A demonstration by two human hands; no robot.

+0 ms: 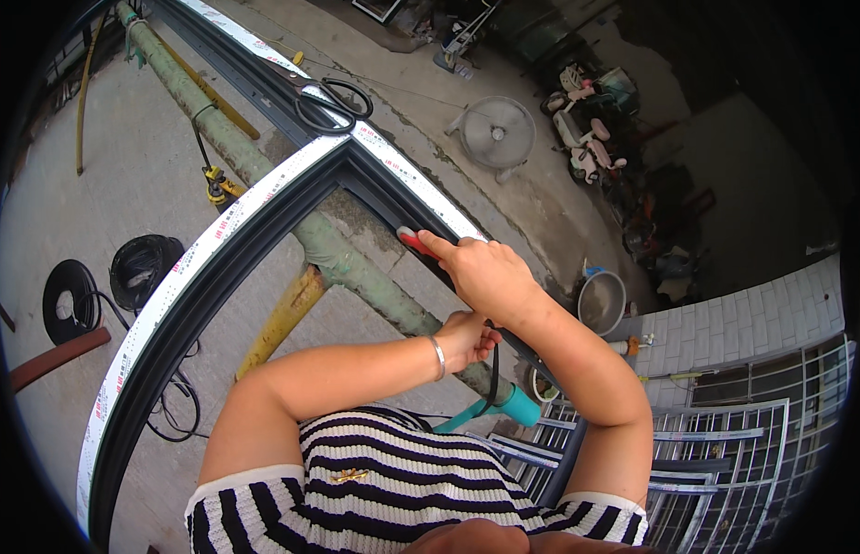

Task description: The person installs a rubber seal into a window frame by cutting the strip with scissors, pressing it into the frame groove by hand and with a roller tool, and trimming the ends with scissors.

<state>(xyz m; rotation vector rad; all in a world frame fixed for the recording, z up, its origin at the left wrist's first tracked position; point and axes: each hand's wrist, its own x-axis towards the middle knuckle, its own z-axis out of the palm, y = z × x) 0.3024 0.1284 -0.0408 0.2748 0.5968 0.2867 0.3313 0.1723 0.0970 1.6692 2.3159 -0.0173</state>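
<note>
My right hand [486, 280] is closed round a small red hand tool [417, 243] with a grey tip. The index finger lies along the tool, and its tip rests at the inner channel of a dark window frame [379, 196]. Just below, my left hand [470, 341] has its fingers curled round a thin black rubber strip [495, 369], which hangs down from it. The strip's upper end is hidden by my hands. White protective film [229, 222] with printing covers the frame's outer face. Black-handled scissors [330, 109] lie on the frame near its corner.
Beneath the frame runs a green wrapped pole [370, 282] with a yellow leg [282, 319]. Black strip coils [72, 303] lie on the concrete at left. A round fan [497, 133], a basin [601, 303] and a pink scooter [592, 143] stand beyond. Metal grilles [726, 452] lean at right.
</note>
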